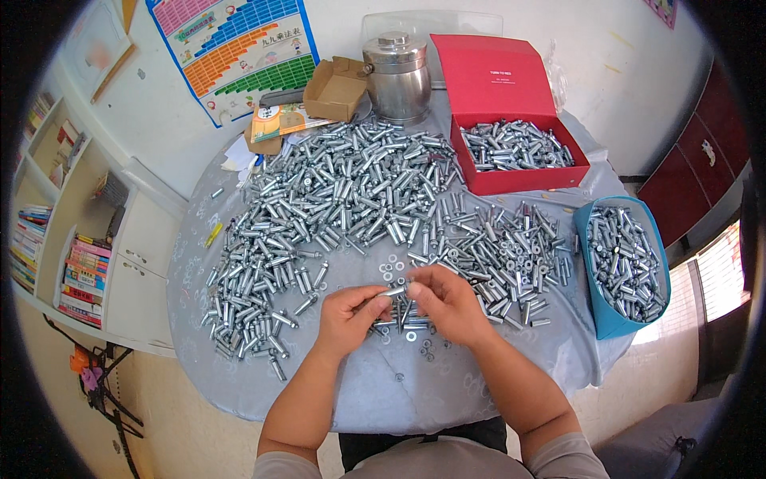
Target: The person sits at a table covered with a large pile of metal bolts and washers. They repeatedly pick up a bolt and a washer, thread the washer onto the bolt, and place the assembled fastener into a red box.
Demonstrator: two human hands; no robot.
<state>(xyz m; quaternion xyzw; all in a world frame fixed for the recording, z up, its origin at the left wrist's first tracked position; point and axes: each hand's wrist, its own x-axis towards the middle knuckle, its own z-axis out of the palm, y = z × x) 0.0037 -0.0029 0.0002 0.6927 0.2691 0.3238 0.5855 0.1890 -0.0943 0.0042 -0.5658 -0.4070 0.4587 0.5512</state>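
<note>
both hands meet at the near middle of the round table (pixel 359 399), over a scatter of loose washers (pixel 411 336). left hand (pixel 345 317) pinches one silver bolt (pixel 391 292) between thumb and fingers, the bolt lying roughly level and pointing toward the right hand (pixel 447 299). right fingertips are closed on the bolt's far end; whether a washer sits under them cannot be told, too small.

risks, as judged: the bolt is slick and small, so a loose pinch could drop it into the bolts and washers just below, where it would be hard to pick out again. an elbow drifting outward could nudge the big heap of bolts (pixel 335 191) or the blue bin (pixel 622 267) at the table edge.

pose: forearms rise from the lower edge, converging, wrists low, palms turned inward.
</note>
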